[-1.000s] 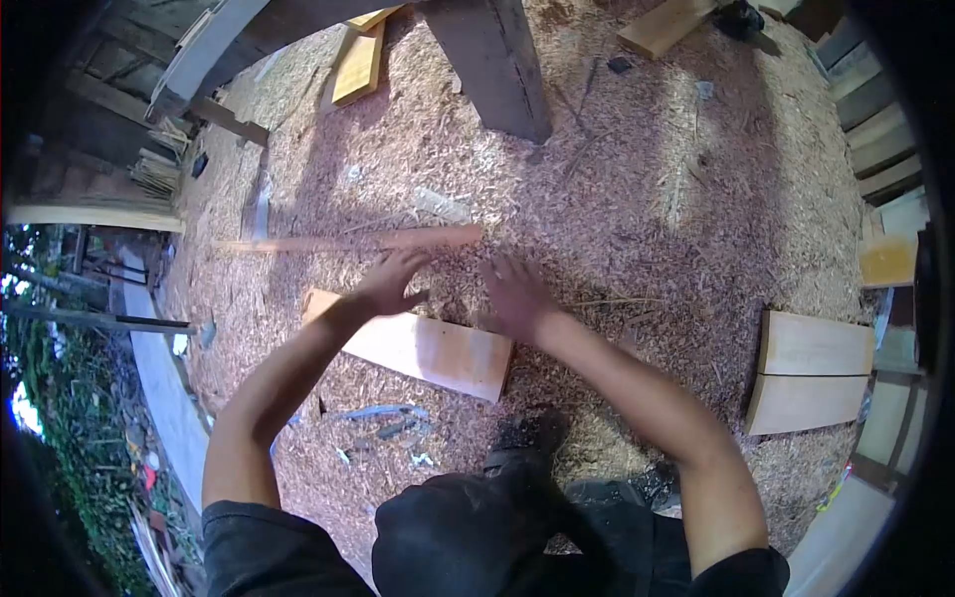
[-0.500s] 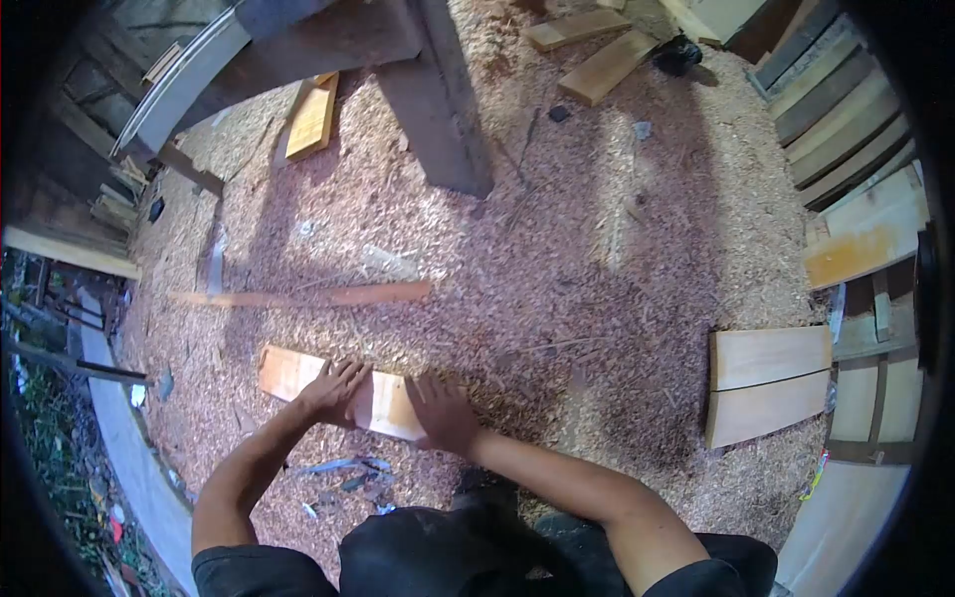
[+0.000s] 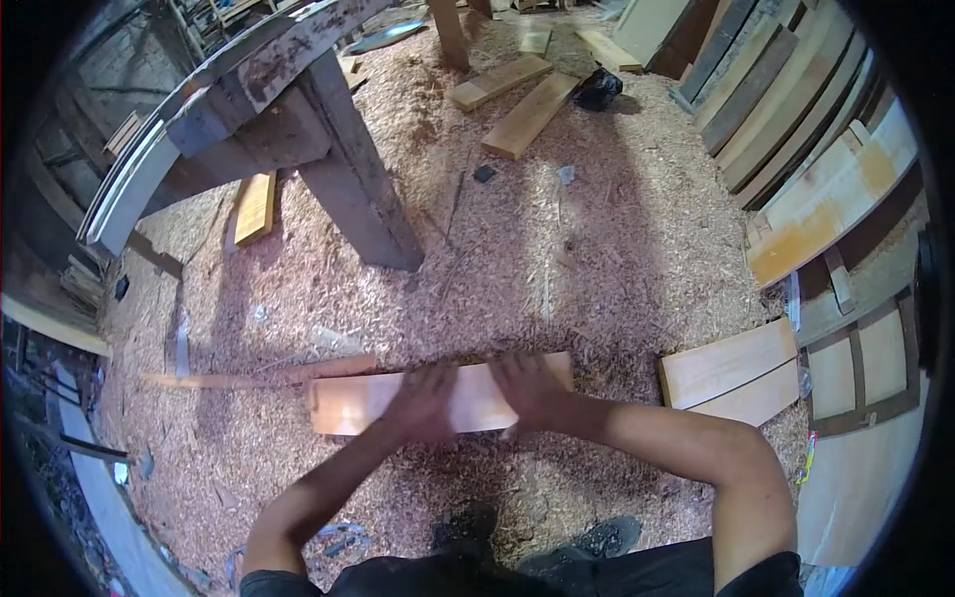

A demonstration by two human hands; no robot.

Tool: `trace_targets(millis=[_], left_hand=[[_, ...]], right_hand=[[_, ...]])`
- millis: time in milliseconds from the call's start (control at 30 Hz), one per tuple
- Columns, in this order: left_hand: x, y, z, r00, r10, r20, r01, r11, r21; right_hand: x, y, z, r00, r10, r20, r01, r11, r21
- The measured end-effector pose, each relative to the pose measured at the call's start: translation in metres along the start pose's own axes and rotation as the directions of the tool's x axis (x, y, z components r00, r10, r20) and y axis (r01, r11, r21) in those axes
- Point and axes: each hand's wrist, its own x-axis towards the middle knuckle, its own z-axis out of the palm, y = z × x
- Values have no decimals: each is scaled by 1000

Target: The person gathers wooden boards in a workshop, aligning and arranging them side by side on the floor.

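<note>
A short, pale wooden plank [image 3: 348, 400] lies crosswise in front of me, just above or on the wood shavings; I cannot tell which. My left hand [image 3: 423, 398] grips it left of its middle, fingers over the far edge. To the right, my right hand [image 3: 532, 390] holds the same plank, its thumb near the close edge. Both hands are slightly blurred. Part of the plank's face is hidden beneath them.
Wood shavings [image 3: 557, 269] cover the floor. Two boards [image 3: 731, 363] lie side by side to the right. A heavy wooden bench leg [image 3: 363, 199] stands ahead left. A thin strip [image 3: 254, 376] lies left. Panels [image 3: 836, 209] lean at the right, and more planks [image 3: 532, 114] lie ahead.
Both hands have moved the plank forward and to the right, and it now sits straighter across my view. My right hand no longer covers its right end. The camera view has shifted too.
</note>
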Motion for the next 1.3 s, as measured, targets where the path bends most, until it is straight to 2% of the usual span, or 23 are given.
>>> trace_targets(millis=[33,100,200,267,333,367,467,533,567,633,700,767,800,833,867,933,967,1033,1133,1200,1233,1300], left_hand=[[17,13,2,1000,4,-3,-4,1000,5],[44,32,4,998,61,-28,-65,981,-182],[51,33,8,995,84,-48,-92,977,-194],[37,20,8,999,45,1,-45,989,-143],[18,-2,11,997,-32,65,22,989,144],[11,-12,11,997,-19,78,7,989,149],[10,-28,11,990,-39,132,14,983,185],[19,-25,3,995,-18,101,4,991,132],[26,-27,-3,995,2,104,-16,991,133],[38,-16,-36,996,80,37,-84,991,108],[62,3,-74,990,131,43,-135,983,123],[85,27,-96,979,199,51,-204,968,145],[100,39,-105,943,332,-20,-326,936,134],[116,53,-113,886,455,-90,-444,887,126],[131,71,-120,864,499,-71,-488,863,129],[160,114,-129,770,637,-36,-632,769,98],[175,135,-129,745,667,-20,-663,743,94],[203,183,-127,564,826,1,-811,554,186],[226,264,-127,417,905,85,-891,389,233],[243,313,-125,354,917,182,-918,304,253],[250,339,-124,286,934,212,-945,239,222],[260,391,-124,179,944,277,-975,132,180]], right_hand=[[-7,14,3,1000,31,0,-31,999,11],[-17,40,19,998,66,-5,-66,997,26],[-17,65,49,995,91,-30,-93,993,-66],[-17,62,54,995,98,14,-98,994,-45],[-20,62,51,996,73,-42,-74,997,-6],[-22,61,51,994,46,-98,-45,999,17],[-17,58,55,994,52,-98,-46,997,59],[-19,65,45,996,69,-47,-66,996,56],[-24,71,41,992,80,-94,-74,995,64],[-41,80,26,985,119,-124,-107,990,94],[-65,94,8,967,178,-181,-188,981,-38],[-103,106,-12,944,258,-204,-245,966,89],[-121,113,-15,923,297,-244,-259,949,178],[-136,120,1,863,289,-414,-307,951,23],[-160,125,19,847,338,-410,-352,935,44],[-214,117,4,841,518,-152,-438,820,368],[-236,114,9,787,596,-159,-449,730,515],[-268,96,14,722,676,-147,-537,682,496],[-308,78,42,584,793,-174,-646,583,492],[-334,74,56,385,914,-128,-728,386,567],[-347,71,60,348,929,-125,-734,353,581],[-372,66,67,240,969,64,-762,147,631]])
